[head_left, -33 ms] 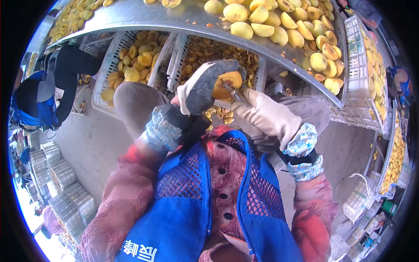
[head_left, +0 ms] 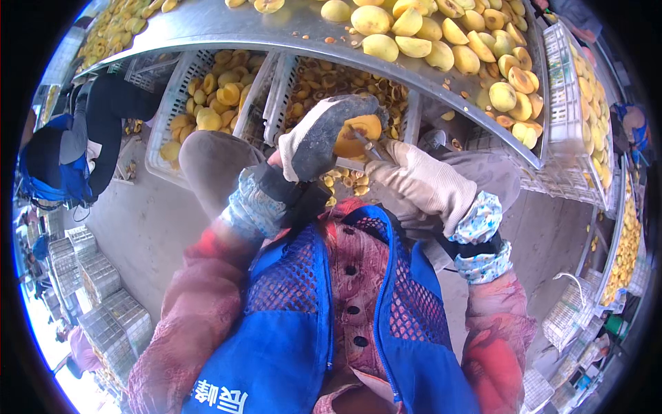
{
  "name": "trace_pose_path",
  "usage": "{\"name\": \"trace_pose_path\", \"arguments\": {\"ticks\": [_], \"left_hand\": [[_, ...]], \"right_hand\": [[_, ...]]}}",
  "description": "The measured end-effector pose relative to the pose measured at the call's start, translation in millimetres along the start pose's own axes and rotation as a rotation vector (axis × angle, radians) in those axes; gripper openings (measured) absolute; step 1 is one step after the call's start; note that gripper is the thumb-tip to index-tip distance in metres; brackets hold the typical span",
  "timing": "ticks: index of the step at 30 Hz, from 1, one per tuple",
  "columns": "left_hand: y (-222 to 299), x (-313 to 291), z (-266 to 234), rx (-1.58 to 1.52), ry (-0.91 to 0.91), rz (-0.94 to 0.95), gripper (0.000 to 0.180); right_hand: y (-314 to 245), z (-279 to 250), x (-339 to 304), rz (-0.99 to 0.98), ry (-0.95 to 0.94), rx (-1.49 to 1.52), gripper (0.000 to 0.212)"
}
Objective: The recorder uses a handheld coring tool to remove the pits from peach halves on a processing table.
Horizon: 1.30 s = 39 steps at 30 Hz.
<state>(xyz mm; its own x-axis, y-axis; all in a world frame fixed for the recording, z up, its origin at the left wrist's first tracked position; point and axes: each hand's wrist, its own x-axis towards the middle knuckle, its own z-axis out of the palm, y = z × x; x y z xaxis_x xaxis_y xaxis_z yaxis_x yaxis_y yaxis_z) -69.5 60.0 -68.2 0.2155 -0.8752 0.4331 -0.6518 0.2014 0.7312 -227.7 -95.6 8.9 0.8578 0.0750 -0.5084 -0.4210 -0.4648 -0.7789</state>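
Observation:
My left hand (head_left: 318, 141), in a white glove with a dark grey coated palm, is closed around a yellow peach half (head_left: 361, 131) with its cut side showing. A small metal-bladed tool (head_left: 373, 149) touches the cut face near its middle. My right hand (head_left: 429, 181), in an off-white knit glove, grips that tool; the fingers hide its handle, and its exact kind is unclear. Both hands are close together above my lap, in front of a white crate (head_left: 412, 117) of peach pieces and scraps.
A metal table (head_left: 289, 31) carries many yellow peach halves (head_left: 441, 55) at its right. Under its edge, another white crate (head_left: 160, 131) holds peach halves. A filled crate (head_left: 558, 83) stands at the table's right end. A person (head_left: 69, 152) works at the left.

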Motion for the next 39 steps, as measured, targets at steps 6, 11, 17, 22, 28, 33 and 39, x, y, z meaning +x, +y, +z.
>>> {"name": "trace_pose_path", "arguments": {"ticks": [6,11,17,22,28,33,39], "left_hand": [[1,10,1,-0.573,-0.105,-0.215,0.058],[-8,10,8,-0.155,-0.044,0.003,0.064],[12,25,24,-0.223,0.261,-0.243,0.049],[3,24,-24,-0.03,0.372,-0.21,0.053],[-2,-3,-152,-0.43,0.653,-0.765,0.038],[-14,72,-124,0.574,0.321,-0.708,0.041],[-35,187,-3,0.777,-0.222,-0.363,0.046]], "right_hand": [[34,2,14,-0.028,0.038,-0.206,0.041],[14,1,-12,0.068,-0.17,0.978,0.029],[30,28,5,-0.07,-0.207,1.553,0.032],[20,20,19,-0.041,-0.059,1.497,0.033],[32,14,14,-0.008,0.078,1.106,0.028],[42,21,7,0.013,0.175,1.171,0.027],[50,13,-8,0.016,0.303,1.134,0.03]]}}
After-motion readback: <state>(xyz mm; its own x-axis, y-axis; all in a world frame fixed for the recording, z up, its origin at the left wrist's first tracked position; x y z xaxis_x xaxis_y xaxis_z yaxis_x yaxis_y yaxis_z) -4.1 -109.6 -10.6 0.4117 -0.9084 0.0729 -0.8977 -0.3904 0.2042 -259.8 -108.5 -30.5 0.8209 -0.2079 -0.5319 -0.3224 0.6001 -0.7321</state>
